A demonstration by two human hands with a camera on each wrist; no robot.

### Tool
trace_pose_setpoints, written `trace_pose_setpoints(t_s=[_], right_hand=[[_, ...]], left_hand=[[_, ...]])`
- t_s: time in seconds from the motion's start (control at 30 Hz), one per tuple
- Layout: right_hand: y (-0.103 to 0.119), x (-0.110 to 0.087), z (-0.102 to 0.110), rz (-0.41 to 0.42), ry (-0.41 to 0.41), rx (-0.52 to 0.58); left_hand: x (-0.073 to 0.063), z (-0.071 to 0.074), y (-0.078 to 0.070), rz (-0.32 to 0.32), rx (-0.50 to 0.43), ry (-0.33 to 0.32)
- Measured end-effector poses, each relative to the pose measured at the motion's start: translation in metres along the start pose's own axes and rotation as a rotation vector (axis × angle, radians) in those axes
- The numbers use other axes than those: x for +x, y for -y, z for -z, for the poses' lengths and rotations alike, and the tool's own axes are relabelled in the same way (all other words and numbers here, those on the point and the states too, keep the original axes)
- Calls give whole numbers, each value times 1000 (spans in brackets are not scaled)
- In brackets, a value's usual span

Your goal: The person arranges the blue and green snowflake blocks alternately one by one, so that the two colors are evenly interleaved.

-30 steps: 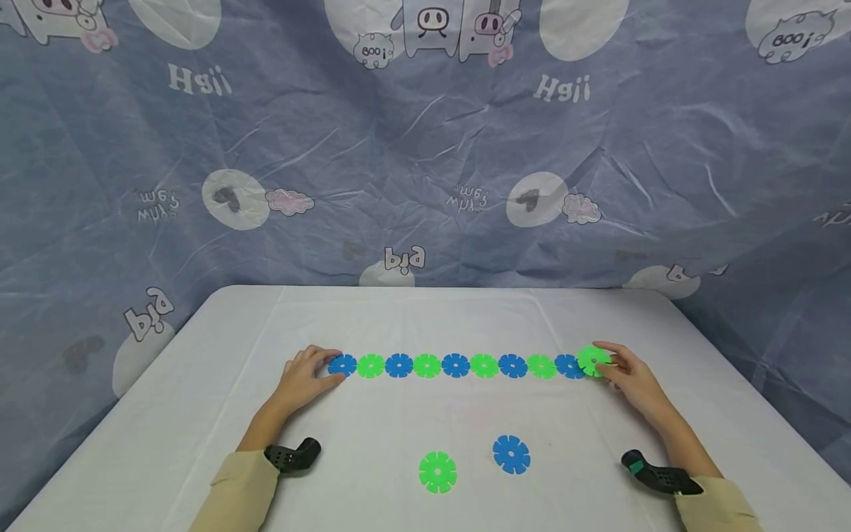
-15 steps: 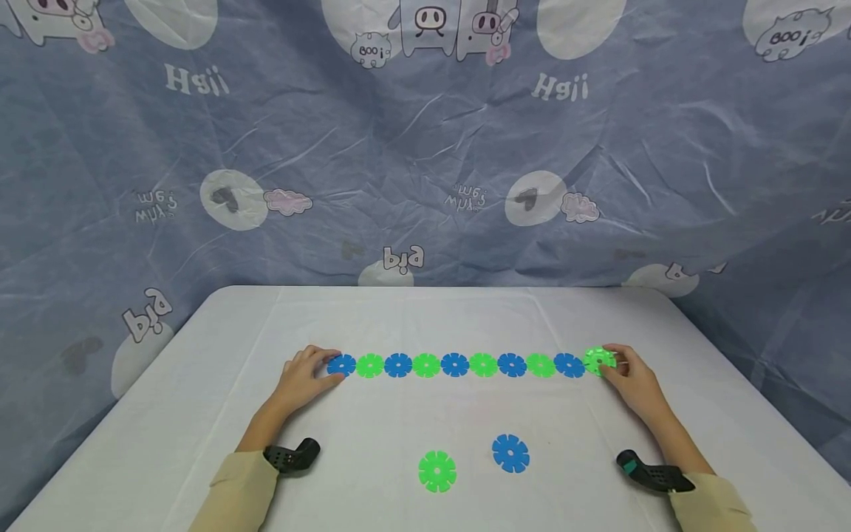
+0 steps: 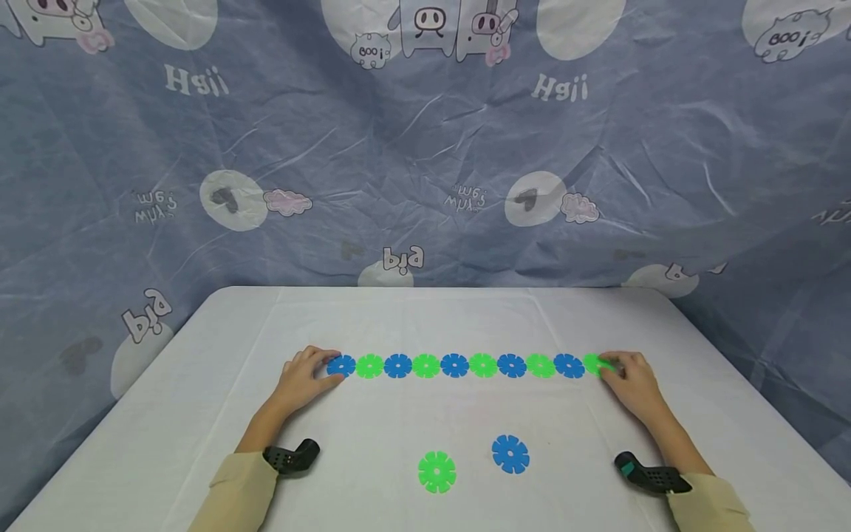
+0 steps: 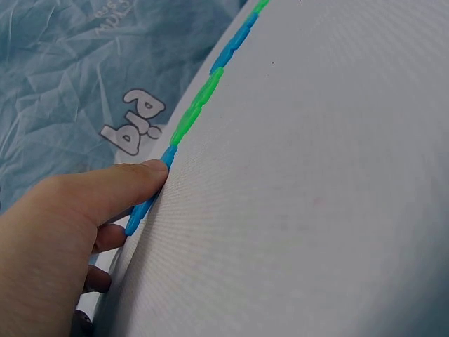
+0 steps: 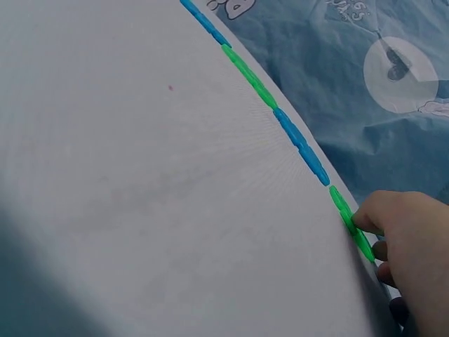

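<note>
Running left to right across the white table [image 3: 425,318], the chain of discs [image 3: 455,365] leaves bare cloth far and near, with two loose discs [image 3: 510,454] nearer. Left hand [image 3: 301,380] pinches its blue end disc [image 3: 341,365] with curled fingers; right hand [image 3: 631,384] pinches the green end disc [image 3: 594,363]

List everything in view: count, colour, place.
Disc chain: 1 row of 10 linked discs, blue and green alternating, blue at the left end, green at the right; across mid table.
Loose green disc: 1, near edge, left of the blue one.
Loose blue disc: 1, near edge.
Table: 1, white cloth cover.
Backdrop: 1, blue sheet with cartoon prints, behind the table.
Wrist cameras: 2, black, one on each forearm.
Sleeves: 2, beige.
Left hand: fingers on the chain's blue end disc.
Right hand: pinches the green end disc.
</note>
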State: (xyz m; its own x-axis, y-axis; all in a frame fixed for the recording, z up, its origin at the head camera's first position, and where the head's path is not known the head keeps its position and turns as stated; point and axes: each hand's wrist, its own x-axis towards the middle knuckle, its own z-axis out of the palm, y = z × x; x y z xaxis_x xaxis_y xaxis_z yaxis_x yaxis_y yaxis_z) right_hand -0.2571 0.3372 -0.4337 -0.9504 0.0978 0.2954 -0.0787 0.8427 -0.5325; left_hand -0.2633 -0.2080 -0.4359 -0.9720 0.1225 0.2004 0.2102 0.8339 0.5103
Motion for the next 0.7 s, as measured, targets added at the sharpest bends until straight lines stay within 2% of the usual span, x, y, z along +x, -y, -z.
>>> trace_pose_setpoints(t_s=[0.7], right_hand=[[1, -1, -1, -22, 27, -7]], left_hand=[[-1, 1, 0, -2, -24, 2]])
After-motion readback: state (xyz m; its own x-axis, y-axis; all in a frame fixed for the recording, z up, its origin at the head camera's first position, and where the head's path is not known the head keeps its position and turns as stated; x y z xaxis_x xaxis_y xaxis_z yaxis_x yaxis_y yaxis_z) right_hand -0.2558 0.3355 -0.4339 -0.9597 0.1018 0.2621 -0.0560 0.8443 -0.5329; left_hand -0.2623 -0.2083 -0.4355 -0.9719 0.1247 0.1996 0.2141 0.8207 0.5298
